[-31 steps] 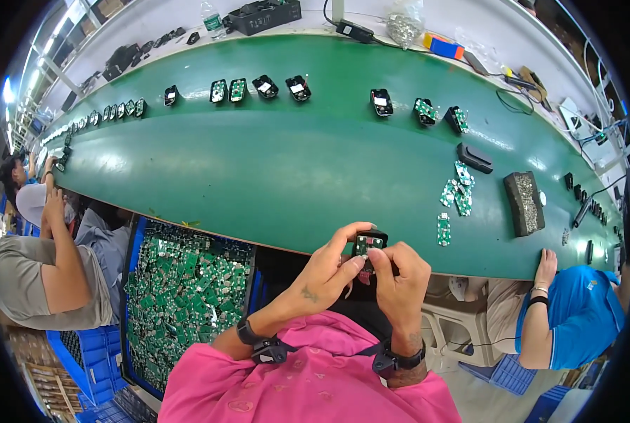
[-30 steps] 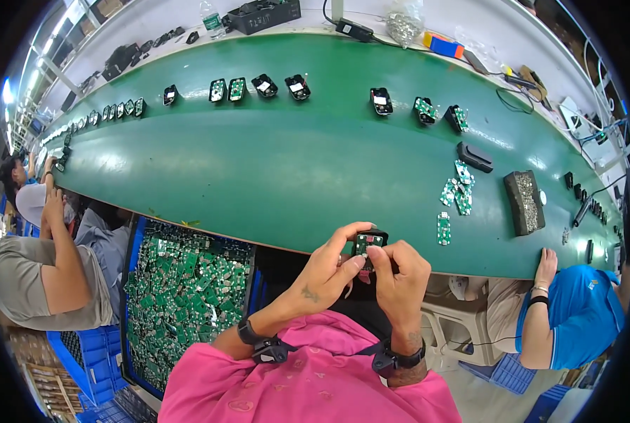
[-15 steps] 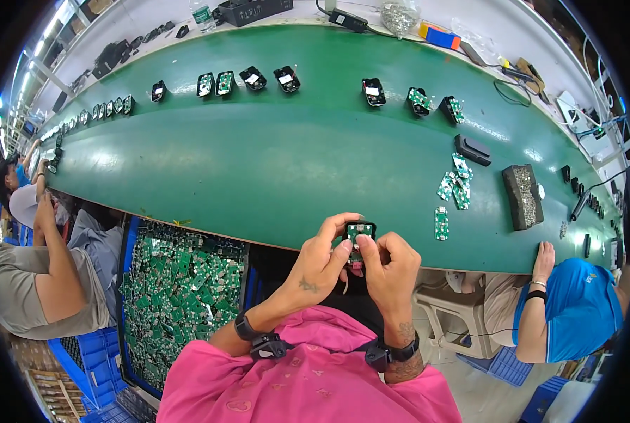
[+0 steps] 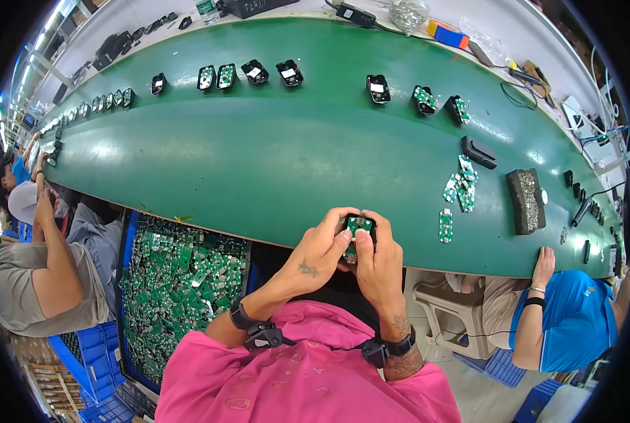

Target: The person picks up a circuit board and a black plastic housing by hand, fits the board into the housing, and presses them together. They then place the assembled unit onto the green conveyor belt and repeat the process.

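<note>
Between both hands, over the table's front edge, is a black plastic housing with a green circuit board (image 4: pixel 358 224) in it. My left hand (image 4: pixel 319 252) is closed round its left side, the thumb on the board's face. My right hand (image 4: pixel 380 262) grips the other side, its thumb pressing the board too. The fingers behind the housing are hidden. To the right on the table lie a loose circuit board (image 4: pixel 445 225) and a small heap of circuit boards (image 4: pixel 463 185), both apart from my hands.
Black housings (image 4: pixel 257 72) stand in a row along the far side of the green table (image 4: pixel 272 151). A black foam block (image 4: pixel 526 203) lies at right. Below left is a blue crate (image 4: pixel 126 282) full of boards. Co-workers sit at both sides; one person's hand (image 4: pixel 544 266) rests on the edge.
My right hand has shifted left and up, its fingers now wrapping the housing's top right. The pinkish piece seen at the housing's lower end no longer shows. The view has tilted slightly.
</note>
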Demonstrator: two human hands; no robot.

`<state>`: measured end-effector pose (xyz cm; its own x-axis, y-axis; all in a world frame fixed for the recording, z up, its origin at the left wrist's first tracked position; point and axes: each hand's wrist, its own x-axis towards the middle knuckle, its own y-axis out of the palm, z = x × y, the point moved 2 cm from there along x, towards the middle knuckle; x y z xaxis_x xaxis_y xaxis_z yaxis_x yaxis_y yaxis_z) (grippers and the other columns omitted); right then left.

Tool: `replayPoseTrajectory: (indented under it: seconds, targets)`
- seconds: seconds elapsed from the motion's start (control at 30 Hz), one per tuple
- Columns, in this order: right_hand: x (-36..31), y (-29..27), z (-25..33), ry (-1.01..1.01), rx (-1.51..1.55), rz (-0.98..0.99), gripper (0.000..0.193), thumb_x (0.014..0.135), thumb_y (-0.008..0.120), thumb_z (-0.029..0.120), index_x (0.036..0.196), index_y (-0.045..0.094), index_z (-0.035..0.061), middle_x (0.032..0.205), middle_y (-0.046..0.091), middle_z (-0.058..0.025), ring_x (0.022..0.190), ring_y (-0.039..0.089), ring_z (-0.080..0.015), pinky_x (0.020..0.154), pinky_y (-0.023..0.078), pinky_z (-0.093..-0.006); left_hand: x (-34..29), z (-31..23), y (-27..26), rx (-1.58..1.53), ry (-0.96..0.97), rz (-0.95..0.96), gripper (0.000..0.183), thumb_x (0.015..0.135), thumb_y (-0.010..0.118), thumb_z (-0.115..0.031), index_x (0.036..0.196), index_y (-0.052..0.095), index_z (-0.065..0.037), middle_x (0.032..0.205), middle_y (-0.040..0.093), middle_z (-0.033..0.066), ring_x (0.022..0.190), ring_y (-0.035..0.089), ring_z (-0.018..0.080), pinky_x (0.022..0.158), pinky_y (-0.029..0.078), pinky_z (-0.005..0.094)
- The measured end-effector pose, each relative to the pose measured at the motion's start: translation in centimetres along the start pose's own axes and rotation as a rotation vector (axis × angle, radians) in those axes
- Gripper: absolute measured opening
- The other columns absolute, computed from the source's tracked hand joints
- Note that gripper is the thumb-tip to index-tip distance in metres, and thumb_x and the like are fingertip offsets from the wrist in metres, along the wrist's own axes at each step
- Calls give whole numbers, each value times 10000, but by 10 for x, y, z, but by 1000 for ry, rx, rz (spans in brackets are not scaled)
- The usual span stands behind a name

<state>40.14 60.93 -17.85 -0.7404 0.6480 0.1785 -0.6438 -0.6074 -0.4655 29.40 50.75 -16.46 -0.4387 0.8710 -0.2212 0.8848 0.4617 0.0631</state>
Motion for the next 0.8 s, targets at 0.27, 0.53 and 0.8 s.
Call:
replayPoseTrajectory:
  seconds: [0.27,0.53,0.8]
  targets:
    - [4,0,1,53,171,-14,328,1012,537,207,1270,558,6,945,672,-152,797,643,-230,737,519,-347,9,-5,-1,-84,-3,30,354,1058,392,-124,1393,383,-8,1141,608,142,749,700,182,617,612,277]
    - [16,-9,11,25,77,69,298,1005,541,176,1238,589,-4,899,699,-190,758,700,-304,689,532,-368,8,-9,-7,-78,-24,12,318,1038,418,-77,1341,398,18,1071,660,184,645,710,202,531,594,298]
    - [21,-6,15,-18,68,13,304,1003,544,173,1255,589,9,870,690,-187,731,690,-311,662,527,-381,11,-19,-10,-28,-22,14,343,1036,445,-79,1361,384,12,1100,633,157,644,672,157,537,575,265]
